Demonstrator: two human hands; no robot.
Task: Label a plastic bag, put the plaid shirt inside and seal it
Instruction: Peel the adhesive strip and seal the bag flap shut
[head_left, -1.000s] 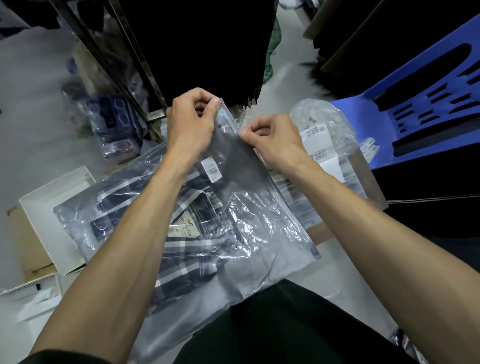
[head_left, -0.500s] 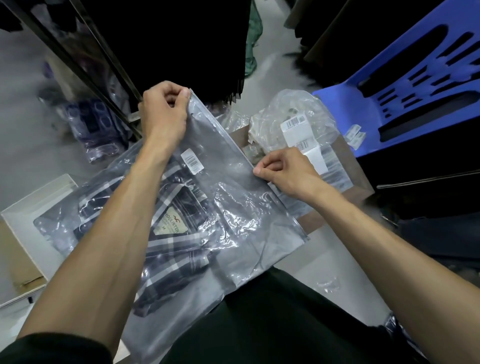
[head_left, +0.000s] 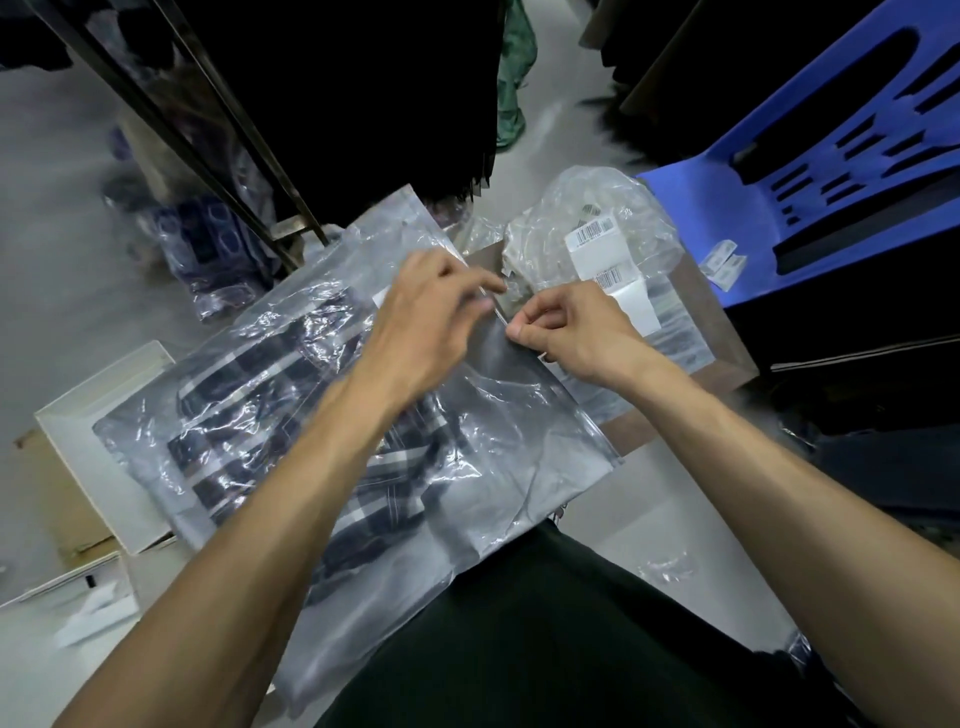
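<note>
- Fingers of the right hand (head_left: 574, 335) are pinching the open edge of the plastic bag (head_left: 498, 415), thumb and forefinger pressed together on the seal strip about halfway along that edge.
- The left hand (head_left: 434, 317) is hovering just beside the right one over the same edge, fingers loosely curled and blurred by movement; whether it is gripping the plastic I cannot tell.
- The plaid shirt (head_left: 270, 410) is lying folded inside the bag, its dark and white checks showing through the crinkled film, filling the half away from the seal.
- The bag is resting across the person's lap, on the dark trousers (head_left: 545, 639), with its far corner sticking up toward the black rack (head_left: 218, 140).
- A crumpled pile of clear bags (head_left: 597, 228) bearing barcode stickers (head_left: 597, 231) is sitting just beyond the right hand on a brown cardboard sheet (head_left: 717, 332).
- A blue plastic chair (head_left: 769, 176) is standing past the cardboard, with small white labels (head_left: 724, 262) on its seat.
- A white open box (head_left: 104, 431) is lying on the floor at the left, partly under the bag.
</note>
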